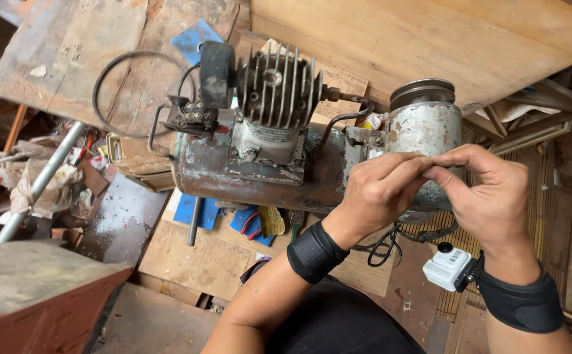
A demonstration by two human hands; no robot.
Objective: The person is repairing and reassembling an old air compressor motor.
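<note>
My left hand (379,190) and my right hand (483,193) meet in front of an old rusty air compressor (260,167). Their fingertips pinch together around something too small to make out, just before the grey motor housing (424,128). The compressor has a finned cylinder head (278,88), a black box (216,73) on its left and a pulley (422,92) on top of the motor. Each wrist wears a black band, and a small white camera (450,265) is strapped to my right wrist.
A black belt loop (143,92) lies on the worn wooden bench behind the compressor. Red-handled pliers (252,226) and blue scraps sit under it. A metal pipe (40,180) slants at left over clutter. A red-brown block (37,295) fills the lower left. Black cable (388,246) trails below my hands.
</note>
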